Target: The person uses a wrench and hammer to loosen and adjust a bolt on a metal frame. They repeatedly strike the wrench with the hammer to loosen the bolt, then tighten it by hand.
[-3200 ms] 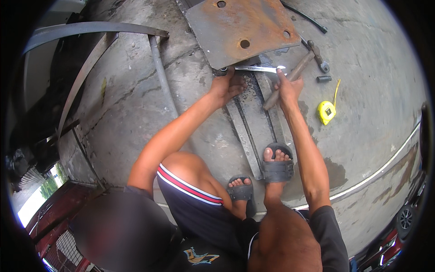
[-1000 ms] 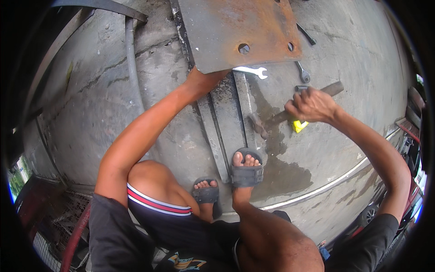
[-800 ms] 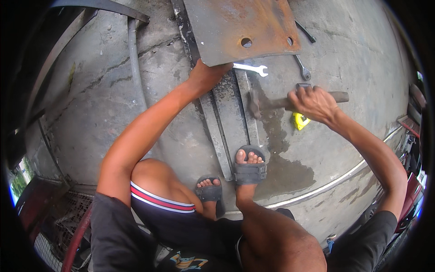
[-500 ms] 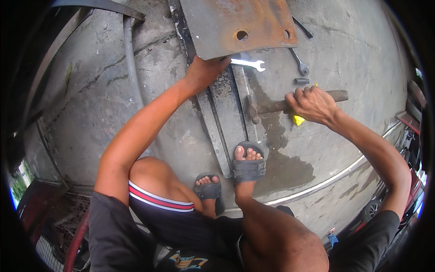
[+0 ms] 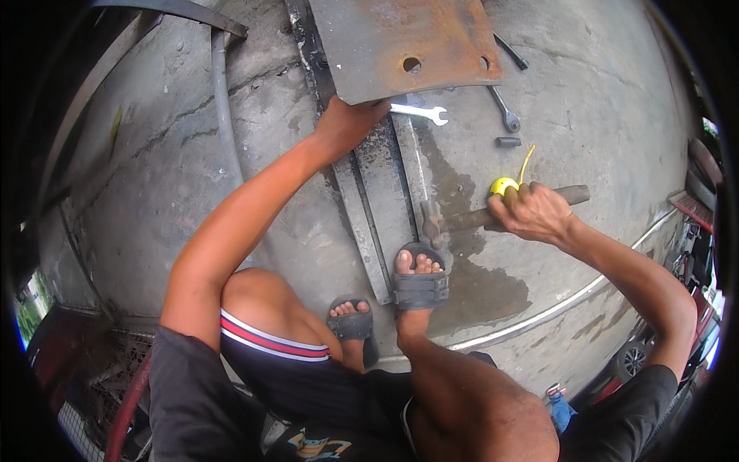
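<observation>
My right hand (image 5: 536,212) is closed round the wooden handle of a hammer (image 5: 469,220). The hammer's head hangs above the floor near my sandalled foot, to the right of a long metal channel (image 5: 377,169). At the edge of a rusty metal plate (image 5: 408,38) with two holes, my left hand (image 5: 350,123) is closed on a silver open-ended wrench (image 5: 422,112). The plate partly hides its fingertips, and the wrench's jaw points right. Just beyond my right hand lies a yellow tape measure (image 5: 504,186) with a thin yellow strip sticking out.
A ratchet (image 5: 506,112), a dark socket (image 5: 508,142) and a black bar (image 5: 513,52) lie on the concrete to the right of the plate. Curved metal bars (image 5: 221,100) stand at the left. A pale pipe (image 5: 570,296) runs across the floor at the right.
My right hand has brought the hammer down toward me, uncovering more of the yellow tape measure. My left hand with the wrench has stayed nearly in place.
</observation>
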